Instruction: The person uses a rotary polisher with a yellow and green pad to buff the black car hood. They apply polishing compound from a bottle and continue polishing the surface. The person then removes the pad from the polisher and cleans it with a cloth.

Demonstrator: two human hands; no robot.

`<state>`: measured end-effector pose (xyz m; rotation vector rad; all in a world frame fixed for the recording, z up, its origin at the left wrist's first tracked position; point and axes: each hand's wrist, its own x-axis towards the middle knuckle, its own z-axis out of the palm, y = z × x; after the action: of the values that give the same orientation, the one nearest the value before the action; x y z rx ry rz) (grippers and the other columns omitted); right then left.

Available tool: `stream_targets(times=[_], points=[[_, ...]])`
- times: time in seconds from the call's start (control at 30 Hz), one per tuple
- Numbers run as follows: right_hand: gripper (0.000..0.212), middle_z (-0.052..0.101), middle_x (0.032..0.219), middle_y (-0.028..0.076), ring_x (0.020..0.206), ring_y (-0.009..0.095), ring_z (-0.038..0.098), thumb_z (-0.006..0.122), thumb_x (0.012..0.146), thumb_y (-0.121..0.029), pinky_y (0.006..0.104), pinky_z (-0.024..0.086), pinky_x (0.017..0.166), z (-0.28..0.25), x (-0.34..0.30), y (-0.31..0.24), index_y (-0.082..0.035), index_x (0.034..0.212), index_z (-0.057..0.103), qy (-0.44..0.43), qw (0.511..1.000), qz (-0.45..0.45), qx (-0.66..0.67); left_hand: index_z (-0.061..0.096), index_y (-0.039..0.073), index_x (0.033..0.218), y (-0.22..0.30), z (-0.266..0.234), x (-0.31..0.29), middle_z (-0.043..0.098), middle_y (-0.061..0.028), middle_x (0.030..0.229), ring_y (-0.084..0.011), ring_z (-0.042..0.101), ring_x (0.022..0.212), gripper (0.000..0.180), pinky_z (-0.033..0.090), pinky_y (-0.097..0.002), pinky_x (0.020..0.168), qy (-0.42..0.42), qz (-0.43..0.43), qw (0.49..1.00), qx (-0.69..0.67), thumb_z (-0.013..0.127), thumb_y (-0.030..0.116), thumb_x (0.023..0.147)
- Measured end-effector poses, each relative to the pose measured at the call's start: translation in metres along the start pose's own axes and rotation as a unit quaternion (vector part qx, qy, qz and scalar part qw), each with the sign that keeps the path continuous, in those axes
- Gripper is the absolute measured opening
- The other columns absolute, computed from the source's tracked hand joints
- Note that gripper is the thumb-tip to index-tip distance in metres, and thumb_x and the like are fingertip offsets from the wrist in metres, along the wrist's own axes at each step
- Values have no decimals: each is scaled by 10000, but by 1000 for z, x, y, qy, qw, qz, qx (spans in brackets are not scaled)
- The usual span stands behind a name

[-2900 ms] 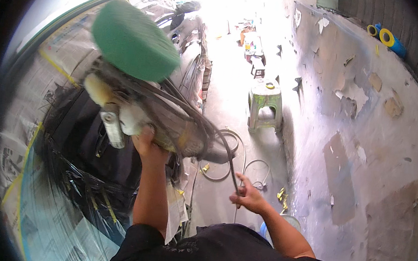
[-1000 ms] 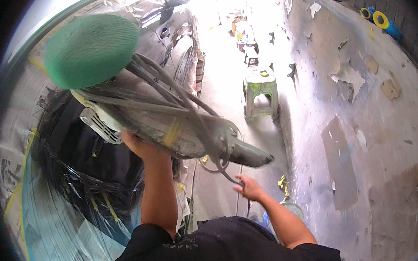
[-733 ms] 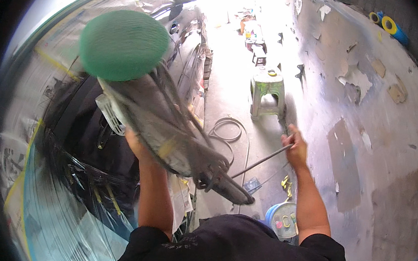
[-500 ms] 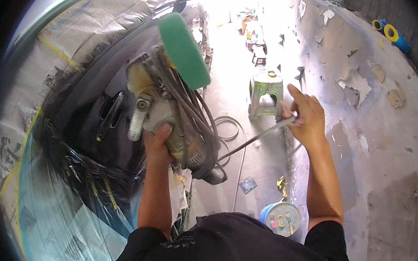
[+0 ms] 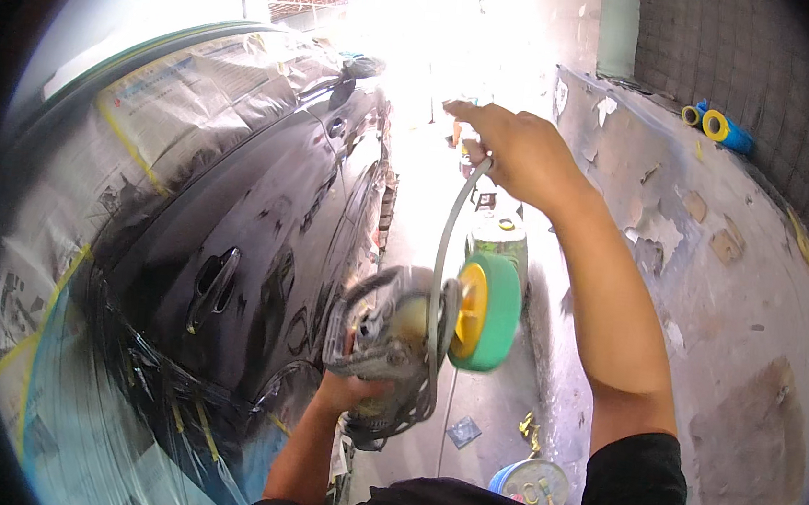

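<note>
My left hand (image 5: 352, 392) grips an electric polisher (image 5: 400, 353) low in the middle, beside the dark car door. The polisher's green foam pad (image 5: 497, 314) sits on a yellow backing and now points right. Higher up, my right hand (image 5: 524, 152) pinches the grey power cord (image 5: 444, 246) between thumb and fingers, some fingers stretched forward. From there the cord hangs down in front of the polisher, and more of it is looped round the tool's body. The glossy black car door (image 5: 264, 211) with its handle (image 5: 216, 284) lies to the left of both hands.
Masking paper (image 5: 187, 99) and clear plastic film (image 5: 111, 419) cover the car around the door. A stool (image 5: 498, 232) stands in the bright aisle. A lidded bucket (image 5: 534, 480) is near me at right. Along the right runs a low peeling wall (image 5: 707, 308) with tape rolls (image 5: 728, 132) on top.
The polisher has swung down and turned, its pad going from upper left to the right. My right hand has risen and moved left with the cord. The view has tilted up.
</note>
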<state>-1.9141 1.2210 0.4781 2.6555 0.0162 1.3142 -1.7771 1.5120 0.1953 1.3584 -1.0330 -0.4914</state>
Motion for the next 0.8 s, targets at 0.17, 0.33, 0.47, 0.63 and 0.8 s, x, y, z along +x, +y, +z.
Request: stream_targets(times=[0.17, 0.33, 0.47, 0.63, 0.8], points=[[582, 700, 1057, 172, 888, 276, 688, 760, 864, -232, 374, 546, 821, 41, -47, 56, -96, 1391, 554, -158, 918, 292, 216, 593, -12, 1281, -37, -7, -20, 674, -116, 1216, -256, 650, 1077, 716, 525, -427, 950, -150, 23, 987, -62, 892, 193, 664], [576, 684, 1073, 163, 898, 216, 653, 775, 869, -201, 355, 541, 847, 104, -180, 51, -41, 1379, 561, -190, 803, 415, 383, 634, -4, 1216, -48, 0, -11, 676, -90, 1175, -240, 642, 1056, 660, 524, -412, 916, -129, 96, 985, -56, 887, 196, 641], [568, 671, 1018, 118, 876, 173, 620, 770, 882, -208, 326, 523, 789, 125, -262, -9, -41, 1378, 551, -199, 733, 448, 471, 573, 18, 1316, -32, -3, -2, 633, -116, 1285, -283, 613, 1166, 690, 501, -439, 988, -81, 109, 984, -117, 848, 312, 756], [665, 604, 873, 55, 746, 136, 572, 789, 865, -252, 308, 489, 663, 139, -336, -43, -28, 1410, 480, -188, 724, 477, 461, 479, 37, 1420, -42, -36, 15, 574, -116, 1370, -307, 569, 1236, 808, 480, -463, 1033, -34, 92, 960, -263, 816, 422, 793], [682, 534, 835, -7, 652, 81, 524, 746, 896, -138, 244, 507, 602, 121, -361, -77, -54, 1476, 397, -43, 567, 604, 558, 424, 52, 1475, 7, -24, 21, 530, -155, 1411, -332, 540, 1275, 823, 454, -502, 1077, 11, 92, 951, -295, 732, 472, 837]])
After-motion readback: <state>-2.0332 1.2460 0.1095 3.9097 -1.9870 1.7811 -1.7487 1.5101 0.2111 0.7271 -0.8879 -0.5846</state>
